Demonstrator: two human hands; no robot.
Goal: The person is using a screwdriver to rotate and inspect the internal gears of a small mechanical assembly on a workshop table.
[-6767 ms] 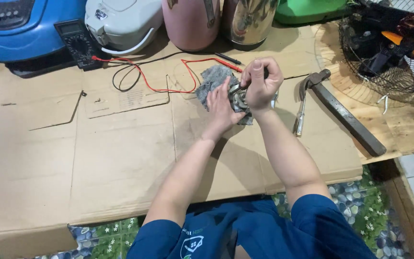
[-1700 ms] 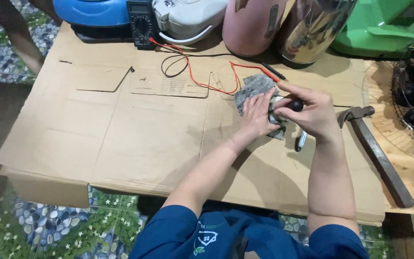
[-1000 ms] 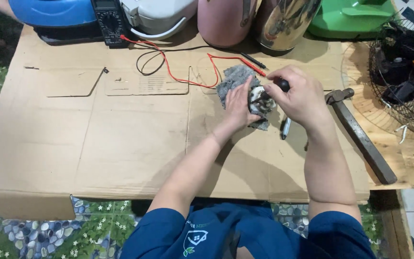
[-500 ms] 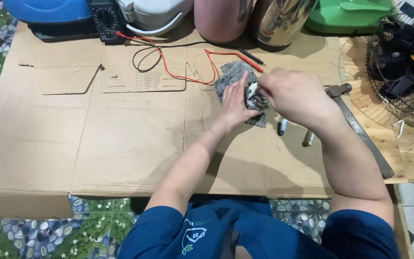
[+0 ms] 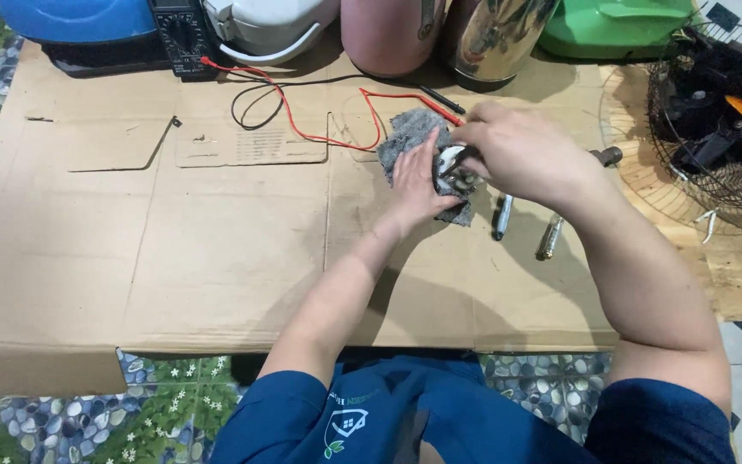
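A small metal part (image 5: 453, 165), round and silvery, rests on a grey rag (image 5: 407, 137) spread on the flattened cardboard sheet (image 5: 216, 249). My left hand (image 5: 416, 179) presses against the part's left side and holds it on the rag. My right hand (image 5: 527, 151) covers its right side, fingers closed around it from above. Most of the part is hidden between the two hands.
Two small screwdrivers (image 5: 502, 216) (image 5: 549, 237) lie right of the rag. A hammer head (image 5: 605, 155) pokes out behind my right wrist. A multimeter (image 5: 179, 34) with red lead (image 5: 328, 129) and black lead (image 5: 319, 82), kettles (image 5: 484, 34) and a wire fan guard (image 5: 714, 129) line the far and right sides.
The view has shifted about while both hands stayed on the metal part over the rag. My right hand now lies further over the part than a second ago.
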